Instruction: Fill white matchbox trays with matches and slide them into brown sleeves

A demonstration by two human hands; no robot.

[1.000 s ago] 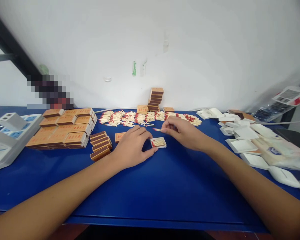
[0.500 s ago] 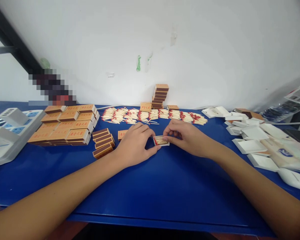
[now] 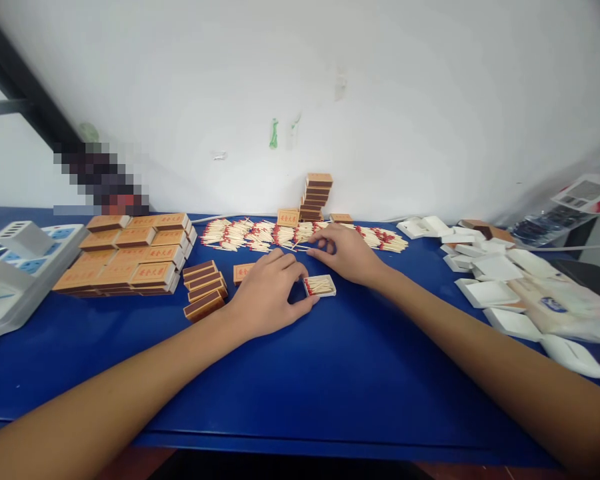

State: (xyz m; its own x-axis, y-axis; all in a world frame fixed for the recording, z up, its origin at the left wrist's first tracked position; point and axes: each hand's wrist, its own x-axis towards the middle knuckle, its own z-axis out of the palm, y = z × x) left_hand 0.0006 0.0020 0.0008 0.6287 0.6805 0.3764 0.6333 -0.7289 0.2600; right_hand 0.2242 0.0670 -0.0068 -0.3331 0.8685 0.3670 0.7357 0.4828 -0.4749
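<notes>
A small white matchbox tray (image 3: 332, 283) lies on the blue table, filled with red-headed matches (image 3: 320, 287). My left hand (image 3: 267, 293) grips its left end between thumb and fingers. Beyond the tray, my right hand (image 3: 347, 253) is at the long row of loose matches (image 3: 260, 235), thumb and forefinger apart around the ends of a few strays. Nothing can be seen held in it. Just left of my left hand are several closed matchboxes (image 3: 205, 290) in a slanted row, and another matchbox (image 3: 241, 273) is partly hidden behind that hand.
Stacked matchboxes (image 3: 125, 257) stand at the left beside a white power strip (image 3: 45, 273). A leaning tower of matchboxes (image 3: 316, 197) is against the wall. On the right lie several empty white trays (image 3: 490, 292), a tissue pack (image 3: 555, 300) and a white mouse-shaped object (image 3: 573, 355).
My right hand has left the tray and moved up and left to the loose matches. My left hand stays on the tray. The view has shifted slightly.
</notes>
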